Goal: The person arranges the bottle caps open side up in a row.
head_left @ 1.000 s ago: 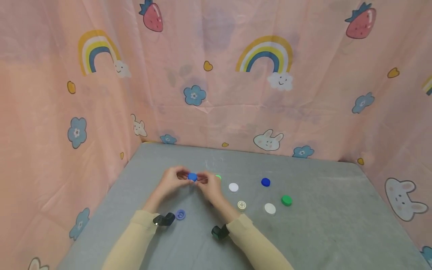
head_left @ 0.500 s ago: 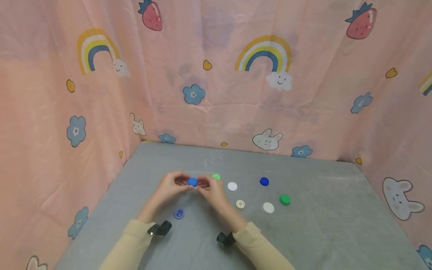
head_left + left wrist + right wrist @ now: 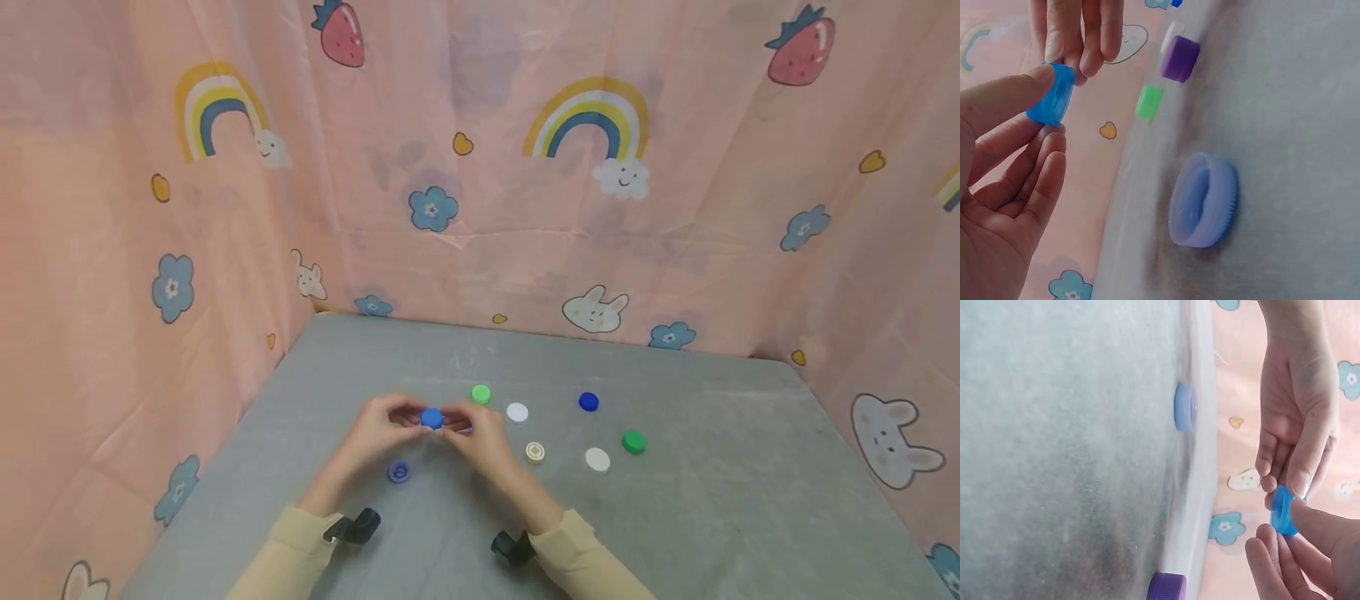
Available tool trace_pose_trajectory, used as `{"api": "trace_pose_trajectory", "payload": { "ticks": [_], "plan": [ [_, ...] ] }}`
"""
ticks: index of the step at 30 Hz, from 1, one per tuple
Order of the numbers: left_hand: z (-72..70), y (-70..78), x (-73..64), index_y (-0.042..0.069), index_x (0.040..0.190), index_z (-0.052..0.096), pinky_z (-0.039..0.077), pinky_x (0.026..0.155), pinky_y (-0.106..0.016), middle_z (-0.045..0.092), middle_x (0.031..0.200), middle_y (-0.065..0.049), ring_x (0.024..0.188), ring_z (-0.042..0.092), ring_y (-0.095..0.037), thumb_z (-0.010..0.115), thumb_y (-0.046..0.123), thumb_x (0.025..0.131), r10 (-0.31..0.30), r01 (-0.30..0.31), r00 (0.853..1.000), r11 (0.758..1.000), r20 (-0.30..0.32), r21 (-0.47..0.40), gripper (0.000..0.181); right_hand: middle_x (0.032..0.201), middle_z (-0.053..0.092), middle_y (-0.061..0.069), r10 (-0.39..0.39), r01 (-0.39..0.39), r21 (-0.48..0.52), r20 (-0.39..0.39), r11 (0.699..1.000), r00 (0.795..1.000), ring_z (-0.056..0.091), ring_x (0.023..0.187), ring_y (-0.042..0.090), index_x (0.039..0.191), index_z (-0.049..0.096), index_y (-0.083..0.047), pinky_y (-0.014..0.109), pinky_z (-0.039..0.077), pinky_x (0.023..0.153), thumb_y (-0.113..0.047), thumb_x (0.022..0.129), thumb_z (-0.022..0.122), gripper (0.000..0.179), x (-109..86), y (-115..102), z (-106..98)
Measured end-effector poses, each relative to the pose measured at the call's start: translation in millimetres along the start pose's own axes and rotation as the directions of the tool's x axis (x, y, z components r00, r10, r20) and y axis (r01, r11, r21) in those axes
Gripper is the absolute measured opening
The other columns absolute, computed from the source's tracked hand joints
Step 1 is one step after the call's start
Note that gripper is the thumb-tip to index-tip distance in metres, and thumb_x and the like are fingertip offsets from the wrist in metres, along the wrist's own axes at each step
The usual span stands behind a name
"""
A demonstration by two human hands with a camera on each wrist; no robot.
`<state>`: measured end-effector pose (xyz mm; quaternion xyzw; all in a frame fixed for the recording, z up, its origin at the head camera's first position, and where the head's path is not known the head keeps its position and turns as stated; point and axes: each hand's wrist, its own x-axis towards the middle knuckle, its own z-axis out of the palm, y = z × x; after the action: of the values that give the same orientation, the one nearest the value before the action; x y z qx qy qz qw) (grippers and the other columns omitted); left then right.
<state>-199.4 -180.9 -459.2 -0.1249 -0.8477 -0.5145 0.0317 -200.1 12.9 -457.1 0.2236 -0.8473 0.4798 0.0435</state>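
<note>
A bright blue bottle cap [image 3: 431,418] is held up above the table between both hands. My left hand [image 3: 381,429] pinches its left side between thumb and fingers. From the other side my right hand [image 3: 480,433] pinches it the same way. In the left wrist view the blue cap [image 3: 1052,95] is on edge, both thumbs on it. Its hollow side shows in the right wrist view, where the cap [image 3: 1283,511] sits between the fingertips. A periwinkle cap [image 3: 399,472] lies hollow side up below the left hand. A purple cap [image 3: 1180,59] is mostly hidden behind the right hand in the head view.
Several other caps lie on the grey table [image 3: 712,500]: light green [image 3: 481,394], white [image 3: 517,412], dark blue [image 3: 588,402], cream [image 3: 535,452], another white [image 3: 597,459] and dark green [image 3: 633,442]. A pink printed curtain [image 3: 495,267] surrounds the table's back and sides.
Both hands have come nearer the person with the blue cap still pinched between them. The light green cap, partly covered by the right hand before, now shows fully.
</note>
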Motion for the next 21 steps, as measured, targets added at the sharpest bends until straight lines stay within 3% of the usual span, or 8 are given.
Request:
{"api": "trace_pose_trajectory", "payload": {
  "ticks": [9, 21],
  "plan": [
    [6.5, -6.2, -12.1, 0.011, 0.101, 0.071, 0.053, 0.07, -0.024, 0.07, 0.09, -0.002, 0.076, 0.064, -0.009, 0.08, 0.021, 0.076, 0.067, -0.067, 0.997, 0.998, 0.027, -0.007, 0.028, 0.095, 0.072, 0.011, -0.002, 0.002, -0.015, 0.026, 1.0, 1.0, 0.071, 0.082, 0.02, 0.104, 0.068, -0.002, 0.027, 0.056, 0.072, -0.014, 0.081, 0.075, 0.027, -11.1, 3.0, -1.8],
    [14.9, 0.8, -21.7, 0.013, 0.101, 0.071, 0.054, 0.07, -0.024, 0.07, 0.09, -0.001, 0.076, 0.064, -0.009, 0.08, 0.023, 0.076, 0.058, -0.057, 0.996, 0.998, 0.064, -0.026, 0.028, 0.094, 0.072, 0.012, -0.029, 0.028, 0.033, 0.051, 0.999, 0.998, 0.071, 0.081, 0.022, 0.101, 0.069, -0.001, 0.03, 0.056, 0.073, -0.012, 0.08, 0.075, 0.024, -25.4, 2.8, -9.3]
  ]
}}
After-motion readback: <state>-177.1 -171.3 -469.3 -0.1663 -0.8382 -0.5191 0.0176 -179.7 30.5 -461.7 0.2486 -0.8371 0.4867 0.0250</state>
